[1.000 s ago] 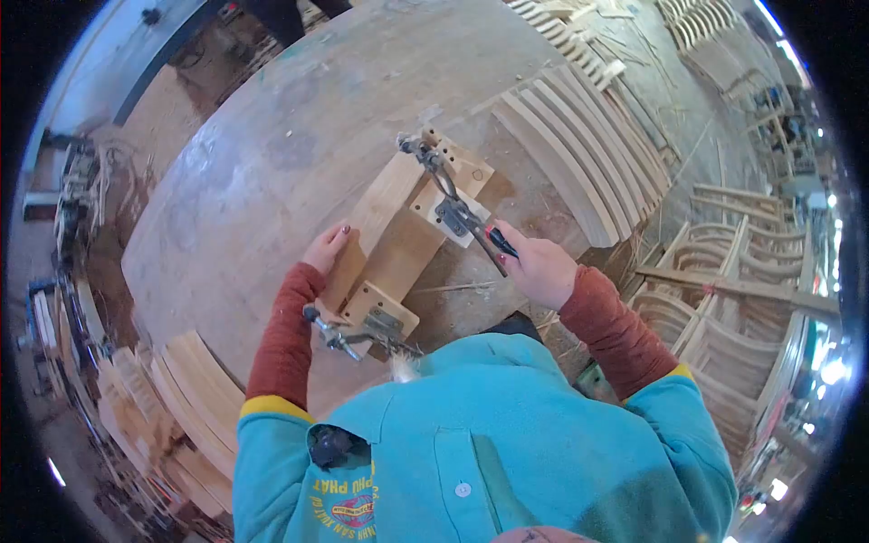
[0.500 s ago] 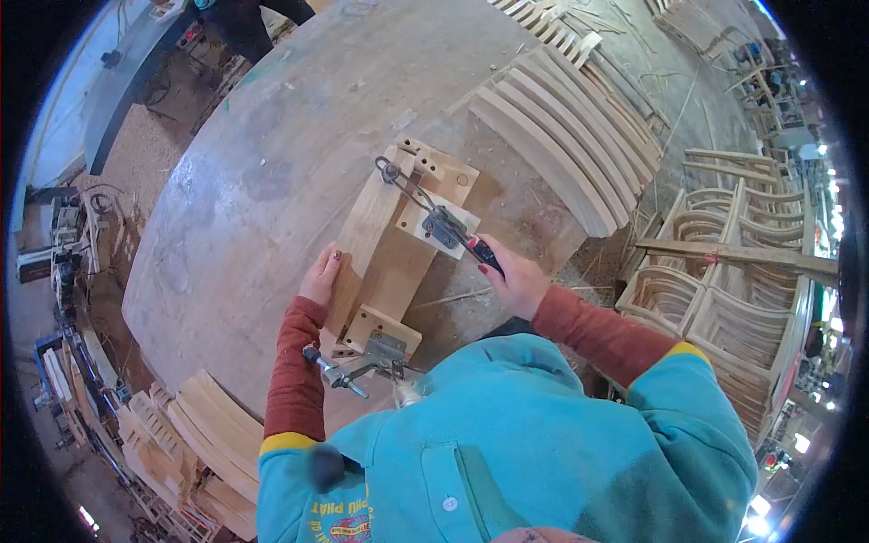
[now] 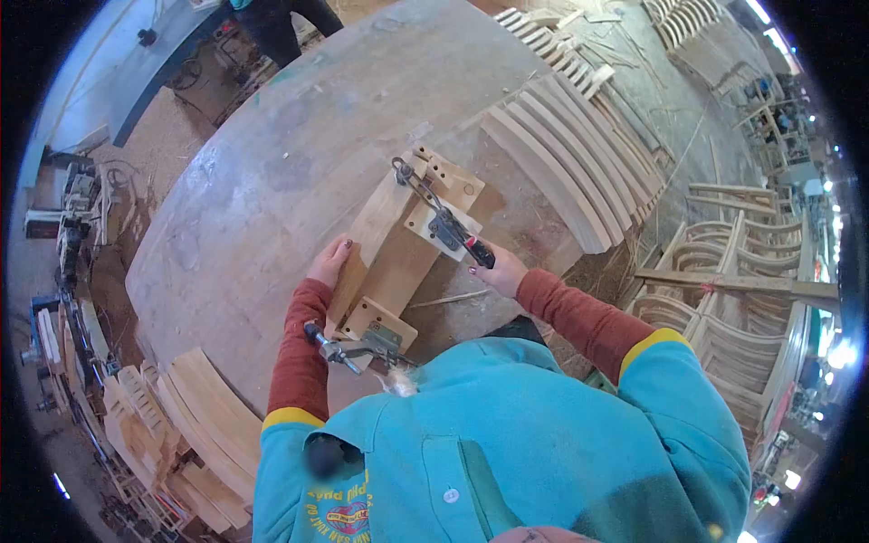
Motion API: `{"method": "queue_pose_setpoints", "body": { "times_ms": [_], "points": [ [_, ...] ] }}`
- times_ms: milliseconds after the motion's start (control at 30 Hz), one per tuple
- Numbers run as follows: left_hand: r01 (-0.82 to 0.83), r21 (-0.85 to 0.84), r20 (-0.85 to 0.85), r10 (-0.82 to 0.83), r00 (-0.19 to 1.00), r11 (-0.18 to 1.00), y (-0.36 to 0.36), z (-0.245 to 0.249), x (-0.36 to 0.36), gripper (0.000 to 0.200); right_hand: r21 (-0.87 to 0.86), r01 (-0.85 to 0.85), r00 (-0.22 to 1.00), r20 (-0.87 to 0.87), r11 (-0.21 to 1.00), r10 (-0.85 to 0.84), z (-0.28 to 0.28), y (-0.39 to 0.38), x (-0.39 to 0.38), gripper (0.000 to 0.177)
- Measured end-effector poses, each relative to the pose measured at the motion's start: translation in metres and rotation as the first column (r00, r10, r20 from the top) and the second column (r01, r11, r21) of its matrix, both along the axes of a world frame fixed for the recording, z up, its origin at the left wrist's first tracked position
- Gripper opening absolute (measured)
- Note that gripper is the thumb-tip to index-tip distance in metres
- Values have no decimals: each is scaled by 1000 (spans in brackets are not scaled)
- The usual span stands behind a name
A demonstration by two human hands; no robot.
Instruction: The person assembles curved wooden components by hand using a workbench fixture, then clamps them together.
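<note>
1. Far left, we've got curved wooden pieces (image 3: 204, 407) stacked at the table's (image 3: 262, 217) near edge. Probably parked there so they're within reach but out of our elbows' way.
2. Our left hand (image 3: 330, 261) sits against the outer edge of the pale board (image 3: 378, 210), fingers slightly bent with a fingertip up by the top edge. Looks like it's steadying the board against the jig. The underside's hidden, so we can't tell if we're actually pinching it.
3. The board lies slantwise on the table in front of us, along the left side of the wooden jig (image 3: 405, 271). That angle likely suits both arms.
4. The near clamp (image 3: 344, 348) is mounted at the jig's near end, its tip sticking out by our left sleeve (image 3: 303, 353). Can't say whether it presses on anything.
5. The far clamp (image 3: 439, 217) reaches over the board's far end, presumably to pin it down from above.
6. Our right hand (image 3: 500, 271) is part closed on that clamp's red-and-black handle (image 3: 482, 253), kinda loose, thumb on the near side. Gripping the end gives us better leverage, we reckon.
7. Over on the right, curved slats (image 3: 566, 167) lie side by side, handy for picking up singly.
</note>
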State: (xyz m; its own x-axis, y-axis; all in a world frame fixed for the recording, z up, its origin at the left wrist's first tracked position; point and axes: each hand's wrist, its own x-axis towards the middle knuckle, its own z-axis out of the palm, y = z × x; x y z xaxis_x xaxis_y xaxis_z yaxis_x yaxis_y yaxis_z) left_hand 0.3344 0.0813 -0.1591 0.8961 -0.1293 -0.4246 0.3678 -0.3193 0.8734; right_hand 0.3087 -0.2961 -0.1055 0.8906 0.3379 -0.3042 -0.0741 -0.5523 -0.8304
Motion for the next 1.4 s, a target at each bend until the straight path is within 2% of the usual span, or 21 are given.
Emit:
{"method": "queue_pose_setpoints", "body": {
  "times_ms": [33,133,200,267,300,367,400,433,467,533,600,700,767,800,900,933,1000,1100,1200,1300,1400],
  "points": [
    [13,53,20,-14,1000,999,-2,5,-2,45,4,5,998,-56,1000,-5,1,-1,-2,64],
    [-123,55,244,106,964,991,16,5,-13,41,48,32,982,-188,998,-22,4,-2,3,69],
    [-429,-120,341,443,829,895,46,12,-43,41,140,101,968,-242,985,-65,-3,-1,2,75],
    [-690,-94,110,696,709,718,56,68,-96,47,227,189,979,-116,955,-167,-12,4,-9,75],
    [-705,-96,124,711,692,702,50,92,-127,53,274,233,972,-58,933,-226,-16,9,-15,74],
    [-757,-98,-44,757,652,646,19,139,-179,53,191,348,934,-160,918,-321,-6,20,-37,73],
    [-783,-160,-193,759,621,601,-6,157,-199,53,142,399,907,-209,906,-367,0,24,-47,72],
    [-814,-207,-343,739,579,542,-23,165,-219,54,159,410,902,-214,898,-374,0,29,-54,71],
    [-799,-359,-471,646,601,482,-31,152,-240,56,175,419,898,-222,891,-379,0,34,-62,70],
    [-791,-424,-587,531,611,441,-63,158,-248,61,194,435,887,-257,879,-383,11,45,-76,69],
    [-793,-277,-611,538,581,542,-94,183,-241,65,258,406,905,-246,877,-347,7,50,-85,71],
    [-712,-273,-597,466,653,647,-92,193,-236,73,255,404,895,-306,879,-323,11,51,-86,73],
    [-488,-15,-297,462,835,872,-89,152,-261,74,242,400,886,-351,884,-304,16,48,-85,75],
    [-367,149,-144,388,910,918,-87,131,-265,75,250,395,886,-358,884,-295,17,47,-83,76],
    [-531,126,-139,545,827,838,-84,94,-262,56,299,382,894,-359,875,-268,11,46,-81,80],
    [-650,58,-252,641,724,757,-83,90,-259,46,316,373,899,-357,872,-255,9,46,-82,81],
    [-857,-27,-487,742,461,515,-82,83,-246,27,312,311,925,-317,898,-210,10,42,-82,84],
    [-933,-24,-388,856,340,360,-106,76,-232,16,320,273,955,-200,907,-217,16,44,-77,87],
    [-916,-47,-307,867,393,398,-115,79,-231,13,285,228,969,-160,931,-188,17,45,-73,87],
    [-827,-89,-127,818,562,555,-104,46,-246,11,205,166,966,-231,965,-117,19,41,-67,85],
    [-899,-118,-141,889,435,421,-114,45,-240,10,191,136,963,-255,972,-85,25,42,-65,83]
  ]
}}
